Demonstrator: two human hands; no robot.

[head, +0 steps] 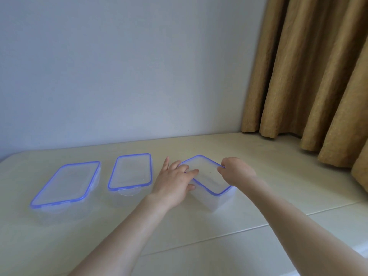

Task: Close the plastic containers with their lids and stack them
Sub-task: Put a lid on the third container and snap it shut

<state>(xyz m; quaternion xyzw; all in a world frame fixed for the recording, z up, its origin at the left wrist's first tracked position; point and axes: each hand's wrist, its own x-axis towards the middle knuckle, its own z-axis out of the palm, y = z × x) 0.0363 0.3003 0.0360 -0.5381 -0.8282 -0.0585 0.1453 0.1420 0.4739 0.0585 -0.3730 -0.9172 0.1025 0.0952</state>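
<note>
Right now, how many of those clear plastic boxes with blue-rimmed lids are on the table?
3. The left container sits nearest the table's left edge, the middle container is beside it, and the right container is turned at an angle between both hands. None are stacked; nothing seems hidden.

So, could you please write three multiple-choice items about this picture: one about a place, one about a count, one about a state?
1. Where is the container that both hands touch?
A. leftmost in the row
B. in the middle
C. rightmost, nearest the curtain

2. How many containers stand on the table?
A. two
B. three
C. four

3. Are the containers stacked?
A. yes, all
B. two are
C. none, each stands apart

Answers:
1 C: the left hand and right hand rest on the right container, on the curtain side.
2 B: left container, middle container and the right one stand on the table.
3 C: table shows between them.
</note>
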